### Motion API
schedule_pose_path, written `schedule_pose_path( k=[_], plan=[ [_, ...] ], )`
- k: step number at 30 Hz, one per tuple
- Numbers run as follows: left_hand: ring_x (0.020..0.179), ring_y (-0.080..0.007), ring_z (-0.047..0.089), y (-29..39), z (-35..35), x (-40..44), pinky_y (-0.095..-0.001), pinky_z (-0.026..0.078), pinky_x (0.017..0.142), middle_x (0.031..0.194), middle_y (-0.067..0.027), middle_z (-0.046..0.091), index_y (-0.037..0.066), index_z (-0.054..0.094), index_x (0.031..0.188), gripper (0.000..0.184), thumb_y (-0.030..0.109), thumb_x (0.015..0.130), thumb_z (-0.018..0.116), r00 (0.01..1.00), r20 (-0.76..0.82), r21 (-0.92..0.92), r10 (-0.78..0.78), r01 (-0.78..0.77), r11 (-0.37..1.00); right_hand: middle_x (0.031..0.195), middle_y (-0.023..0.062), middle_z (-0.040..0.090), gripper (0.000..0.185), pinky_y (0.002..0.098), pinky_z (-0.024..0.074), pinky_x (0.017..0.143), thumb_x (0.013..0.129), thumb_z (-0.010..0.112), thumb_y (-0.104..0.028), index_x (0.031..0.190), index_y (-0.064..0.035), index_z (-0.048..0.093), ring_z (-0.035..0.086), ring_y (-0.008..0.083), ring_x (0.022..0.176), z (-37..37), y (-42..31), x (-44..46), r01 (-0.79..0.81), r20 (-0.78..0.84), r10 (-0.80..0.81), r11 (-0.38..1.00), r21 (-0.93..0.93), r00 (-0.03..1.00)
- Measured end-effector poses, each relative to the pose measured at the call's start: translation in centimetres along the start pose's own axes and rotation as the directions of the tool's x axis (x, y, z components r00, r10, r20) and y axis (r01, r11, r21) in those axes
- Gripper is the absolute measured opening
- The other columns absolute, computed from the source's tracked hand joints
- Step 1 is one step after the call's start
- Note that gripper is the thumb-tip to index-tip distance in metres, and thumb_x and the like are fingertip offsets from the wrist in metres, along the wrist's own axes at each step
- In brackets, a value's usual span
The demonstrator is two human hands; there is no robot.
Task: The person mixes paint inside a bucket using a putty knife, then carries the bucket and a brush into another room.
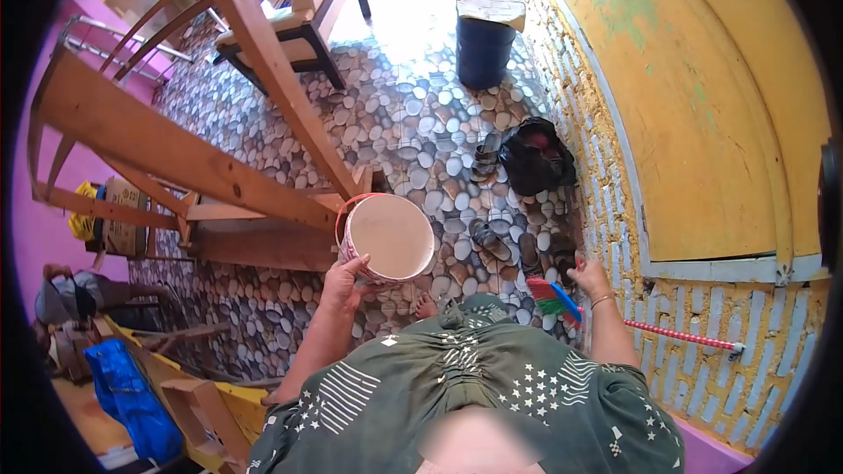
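My left hand (347, 281) grips the near rim of a round white bucket (391, 235) with a red handle; its thumb lies over the edge. The bucket is tipped so that its pale inside faces me, and nothing shows in it. On the right, my right hand (590, 277) is raised beside the brick wall with its fingers curled; whether it holds anything is too small to tell. Just below and left of that hand is a broom (555, 300) with red, green and blue parts. Its red-and-white handle runs right, past my wrist.
A wooden frame (290, 96) stands at the left, by a chair (299, 13). Ahead are a dark drum (485, 48), a black plastic bag (536, 158) and sandals (489, 240) on the pebble-patterned floor. A brick wall (606, 175) borders the right. A blue bag (136, 399) lies lower left.
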State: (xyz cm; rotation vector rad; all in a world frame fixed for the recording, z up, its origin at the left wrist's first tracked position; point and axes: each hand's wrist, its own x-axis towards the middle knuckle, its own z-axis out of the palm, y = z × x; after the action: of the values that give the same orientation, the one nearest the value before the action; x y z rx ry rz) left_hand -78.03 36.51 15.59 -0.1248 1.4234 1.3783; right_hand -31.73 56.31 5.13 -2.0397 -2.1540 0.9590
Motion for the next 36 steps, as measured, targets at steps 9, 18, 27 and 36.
schedule_pose_path(
  k=[9, 18, 27, 36],
  plan=[
    [0.111, -0.0317, 0.043, 6.8, 6.8, 10.6, -0.0604, 0.042, 0.082, 0.123, -0.0134, 0.04, 0.003, 0.041, 0.121, 0.049, 0.01, 0.075, 0.059, 0.993, -0.046, -0.146, -0.108, 0.1, 0.984, 0.079, 0.0235, 0.062, 0.031, 0.0401, 0.0484, 0.07, 0.061, 0.069, -0.022, 0.08, 0.0022, 0.064, 0.062, 0.0353, 0.08, 2.6, 3.4, 1.5, -0.348, 0.131, 0.367, 0.925, -0.152, 0.921],
    [0.113, -0.0325, 0.04, 14.5, 13.2, 22.1, -0.0617, 0.039, 0.087, 0.125, -0.0134, 0.037, 0.005, 0.039, 0.121, 0.049, 0.016, 0.077, 0.056, 0.993, 0.061, -0.338, -0.1, 0.114, 0.934, 0.079, 0.0205, 0.063, 0.027, 0.0388, 0.0476, 0.07, 0.064, 0.067, -0.018, 0.079, 0.0033, 0.063, 0.062, 0.0326, 0.079, -3.9, -2.6, 16.7, -0.371, 0.121, 0.369, 0.929, -0.009, 0.921],
    [0.112, -0.0356, 0.041, 24.4, 18.6, 32.2, -0.0623, 0.039, 0.087, 0.121, -0.0172, 0.043, 0.005, 0.04, 0.122, 0.048, 0.013, 0.077, 0.053, 0.999, -0.004, -0.448, -0.038, 0.032, 0.893, 0.068, 0.0093, 0.063, 0.012, 0.0314, 0.0473, 0.061, 0.067, 0.068, -0.012, 0.071, -0.0018, 0.063, 0.061, 0.0179, 0.064, -5.9, -9.3, 28.0, -0.187, -0.052, 0.203, 0.958, 0.216, 0.978],
    [0.112, -0.0326, 0.042, 32.7, 19.8, 46.8, -0.0596, 0.041, 0.086, 0.121, -0.0139, 0.045, 0.008, 0.045, 0.117, 0.043, 0.017, 0.076, 0.053, 0.998, -0.056, -0.324, -0.038, 0.018, 0.946, 0.069, 0.0082, 0.063, 0.014, 0.0314, 0.0472, 0.061, 0.067, 0.07, -0.01, 0.073, -0.001, 0.062, 0.059, 0.0169, 0.063, -5.5, -16.5, 34.8, -0.311, 0.028, 0.31, 0.943, 0.121, 0.95]
  ],
)
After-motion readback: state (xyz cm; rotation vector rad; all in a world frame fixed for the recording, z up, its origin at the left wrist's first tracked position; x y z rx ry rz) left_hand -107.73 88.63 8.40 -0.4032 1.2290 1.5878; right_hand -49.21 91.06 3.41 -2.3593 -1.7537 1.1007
